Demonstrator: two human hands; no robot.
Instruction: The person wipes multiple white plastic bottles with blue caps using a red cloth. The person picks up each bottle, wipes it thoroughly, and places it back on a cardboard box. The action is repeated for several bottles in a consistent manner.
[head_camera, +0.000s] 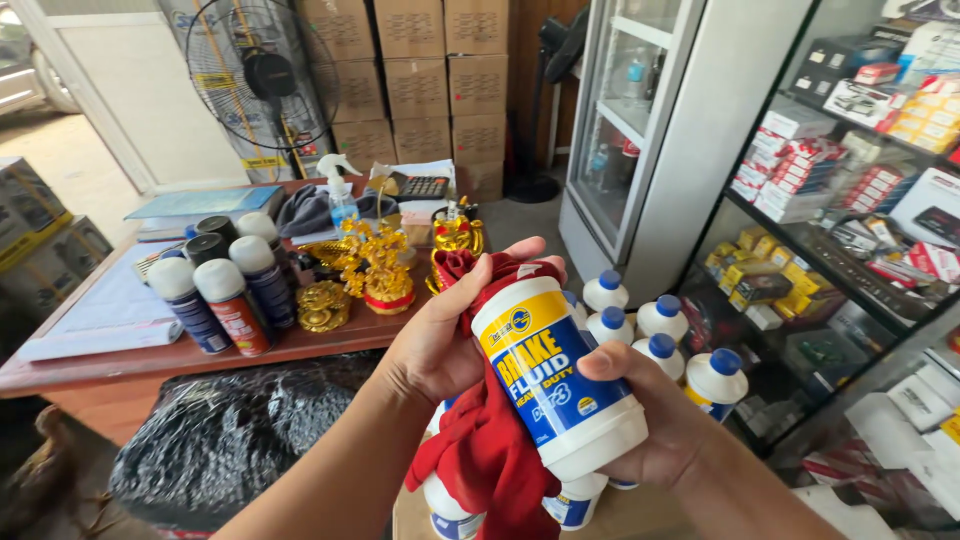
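Tilting in both hands, the white plastic bottle (560, 385) with its blue and yellow label sits right in the middle of the view, its cap end turned away and hidden under a red cloth (490, 450). The left hand (440, 345) is closed around that upper end with the cloth bunched between palm and bottle, and the rest of the cloth hangs down below. The right hand (665, 420) cups the base from underneath, fingers curled onto the label, so both hands grip the same bottle.

Judging by how things lie, this looks like a wipe-down partway through: the label shows clean and bright, the covered end is under the cloth, and I cannot tell how much of the bottle has been gone over.

Just behind the hands stands a cluster of like bottles with blue caps (665, 345), upright and close together, with a few more lower down near the cloth. Whether those have been wiped I cannot say.

Further left, the wooden desk (150, 365) carries spray cans (225, 290) near its front edge, gold ornaments (375, 265) towards its right end, and papers along the left side. A black plastic bundle (230, 435) lies below the desk's front edge. Shelves of boxed goods (860, 190) fill the right.
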